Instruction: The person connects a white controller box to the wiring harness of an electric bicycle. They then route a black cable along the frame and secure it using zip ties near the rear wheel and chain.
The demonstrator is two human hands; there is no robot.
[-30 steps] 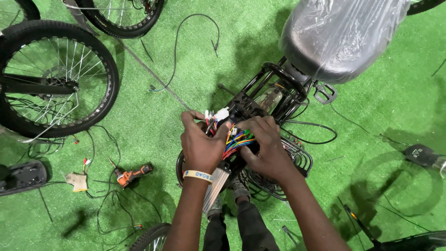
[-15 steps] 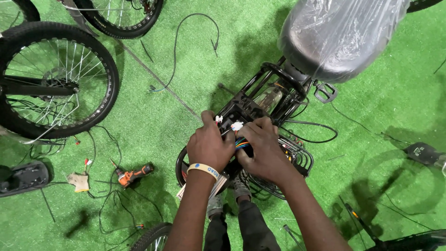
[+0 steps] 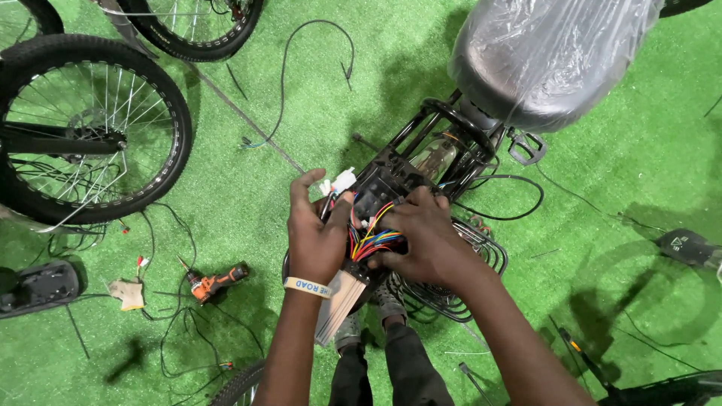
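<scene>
My left hand point(image 3: 316, 233) pinches a white connector point(image 3: 342, 181) at the end of a bundle of coloured wires point(image 3: 372, 242). A pale wristband circles that wrist. My right hand point(image 3: 425, 240) grips the same wire bundle just to the right, over a ribbed silver controller box point(image 3: 338, 304). Both hands work at the black bike frame point(image 3: 421, 154) beneath a grey saddle wrapped in clear plastic point(image 3: 549, 56). My dark trousers and shoes show below the hands.
A spoked bicycle wheel point(image 3: 83, 131) lies at the left, another wheel point(image 3: 195, 26) at the top. An orange and black drill point(image 3: 218, 280), loose black cables point(image 3: 301, 68) and a black pedal point(image 3: 681, 244) lie on the green turf.
Both hands have shifted slightly down and left along the wire bundle. The left hand has lifted the white connector clear, and more coloured wires show between the hands.
</scene>
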